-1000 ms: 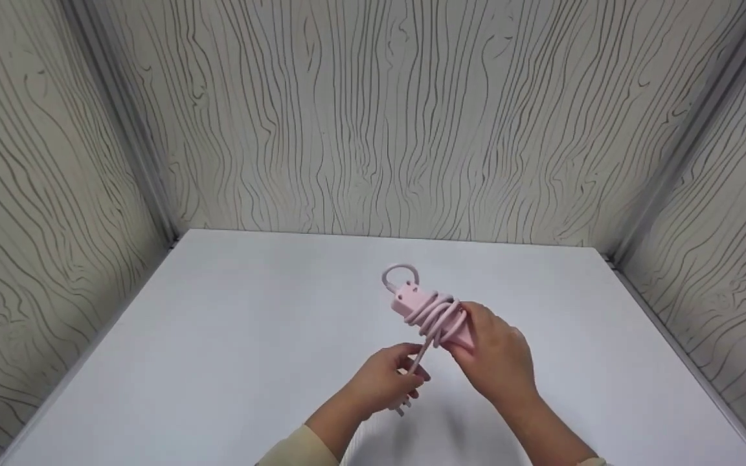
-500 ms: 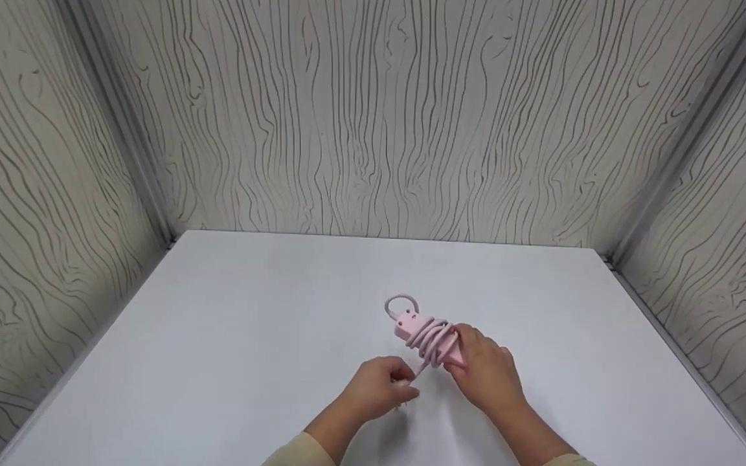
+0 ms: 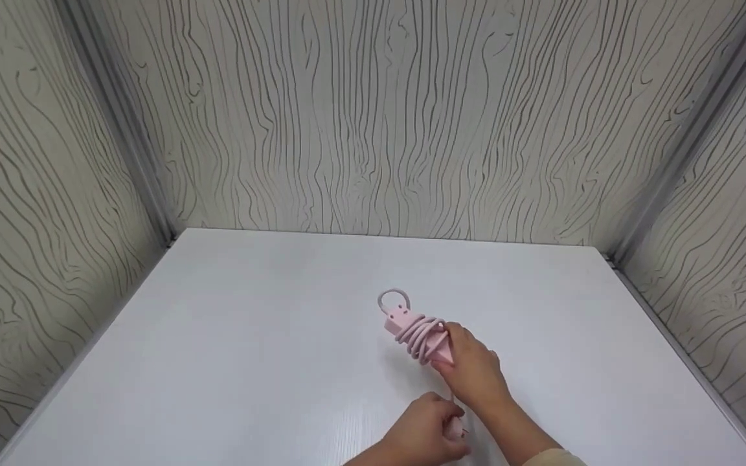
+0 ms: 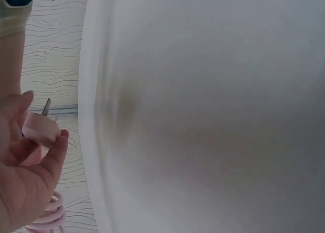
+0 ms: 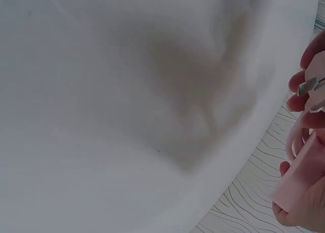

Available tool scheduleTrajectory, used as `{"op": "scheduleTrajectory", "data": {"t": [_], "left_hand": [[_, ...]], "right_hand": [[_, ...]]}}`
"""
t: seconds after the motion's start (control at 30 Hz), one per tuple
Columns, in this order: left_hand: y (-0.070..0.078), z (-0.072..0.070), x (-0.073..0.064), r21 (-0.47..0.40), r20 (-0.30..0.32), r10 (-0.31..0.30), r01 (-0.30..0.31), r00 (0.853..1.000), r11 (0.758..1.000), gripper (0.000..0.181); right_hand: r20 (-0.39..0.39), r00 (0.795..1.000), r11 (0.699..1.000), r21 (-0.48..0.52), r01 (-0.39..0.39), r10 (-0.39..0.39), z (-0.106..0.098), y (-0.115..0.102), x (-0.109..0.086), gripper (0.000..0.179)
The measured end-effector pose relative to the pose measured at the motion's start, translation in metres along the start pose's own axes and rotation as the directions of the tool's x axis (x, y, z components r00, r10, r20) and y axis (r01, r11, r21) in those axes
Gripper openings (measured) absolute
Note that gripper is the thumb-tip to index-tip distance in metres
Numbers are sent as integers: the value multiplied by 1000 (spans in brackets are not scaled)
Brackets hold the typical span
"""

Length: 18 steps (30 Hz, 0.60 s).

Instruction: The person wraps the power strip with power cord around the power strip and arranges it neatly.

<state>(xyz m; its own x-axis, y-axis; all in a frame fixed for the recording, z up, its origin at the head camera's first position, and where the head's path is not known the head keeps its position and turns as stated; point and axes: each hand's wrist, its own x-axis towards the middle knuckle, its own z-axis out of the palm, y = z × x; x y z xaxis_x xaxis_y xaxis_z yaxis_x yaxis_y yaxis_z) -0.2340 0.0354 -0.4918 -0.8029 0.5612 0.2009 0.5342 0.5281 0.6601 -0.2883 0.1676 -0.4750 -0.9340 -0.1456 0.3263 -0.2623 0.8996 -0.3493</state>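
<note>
A pink power strip (image 3: 401, 318) slants over the white table, its pink cord (image 3: 419, 338) wound round the middle in several turns. One loop of cord (image 3: 394, 290) arches from the far end. My right hand (image 3: 473, 371) grips the near end, thumb on one side and fingers on the other; in the right wrist view that end of the strip (image 5: 298, 181) shows below the coils. Nearer the front, my left hand (image 3: 421, 430) pinches the plug (image 4: 41, 129) between thumb and fingers. Metal prongs (image 4: 46, 107) point out of the plug, away from the fingers. Part of the cord between plug and strip is hidden by the hands.
The white table (image 3: 269, 336) runs back to a wood-grain patterned wall (image 3: 360, 116). Similar panels stand at left and right, with grey metal posts (image 3: 120, 123) in the corners. Shadows of the hands fall on the tabletop.
The left hand has moved right and toward the front edge with the plug, passing below the right wrist. The right hand and power strip have come lower and slightly left.
</note>
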Motion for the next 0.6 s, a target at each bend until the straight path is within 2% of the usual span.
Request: {"op": "scheduleTrajectory", "data": {"t": [0.17, 0.33, 0.47, 0.53, 0.6], "left_hand": [[-10, 3, -5, 49, -5, -16, 16, 1000, 999, 37], [-18, 5, -3, -6, 25, -50, 50, 998, 999, 28], [-17, 7, -2, -16, 39, 25, -25, 999, 1000, 13], [-16, 5, -1, -27, 38, 71, -70, 997, 997, 9], [-17, 1, 0, 0, 24, 93, -93, 995, 996, 9]], "right_hand": [[72, 997, 999, 35, 40, -42, 9, 10, -2, 61], [156, 984, 994, 81, 69, -81, 19, 15, -3, 62], [180, 979, 993, 80, 85, -98, 26, 17, -4, 61], [172, 978, 992, 75, 104, -116, 28, 19, -4, 61], [152, 978, 987, 85, 134, -146, 29, 22, -3, 61]]}}
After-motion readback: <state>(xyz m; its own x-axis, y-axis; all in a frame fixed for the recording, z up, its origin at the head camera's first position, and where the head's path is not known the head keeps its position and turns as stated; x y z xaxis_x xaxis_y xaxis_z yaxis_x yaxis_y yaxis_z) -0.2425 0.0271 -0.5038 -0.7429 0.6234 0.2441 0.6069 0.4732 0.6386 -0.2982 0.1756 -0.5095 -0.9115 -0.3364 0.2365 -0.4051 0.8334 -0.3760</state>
